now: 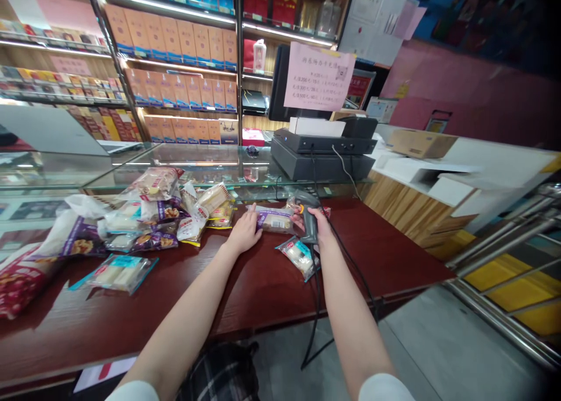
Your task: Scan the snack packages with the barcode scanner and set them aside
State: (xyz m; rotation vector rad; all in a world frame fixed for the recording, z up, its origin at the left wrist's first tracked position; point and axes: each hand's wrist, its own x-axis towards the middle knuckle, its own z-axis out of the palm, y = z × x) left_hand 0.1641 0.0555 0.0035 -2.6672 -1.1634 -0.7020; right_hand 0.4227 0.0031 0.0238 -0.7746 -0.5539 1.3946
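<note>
My right hand (322, 225) is closed round the handle of a black barcode scanner (310, 228), whose head points left. Under the scanner's front lies a clear, purple-banded food packet (276, 221) with its barcode facing up. At the packet's left end, my left hand (246, 231) grips it against the counter; some fingertips are hard to make out. Just below the scanner rests a blue-edged clear packet (299, 258) with pale pieces inside. Another clear packet partly shows behind the scanner's head, its contents unclear.
Bagged foods (153, 214) are heaped on the dark red counter (263, 290) at left, with a blue-edged packet (120, 272) in front. A black register (322, 155) stands behind the scanner. The scanner's cord (316, 307) hangs over the front edge. Metal railings (517, 272) stand at right.
</note>
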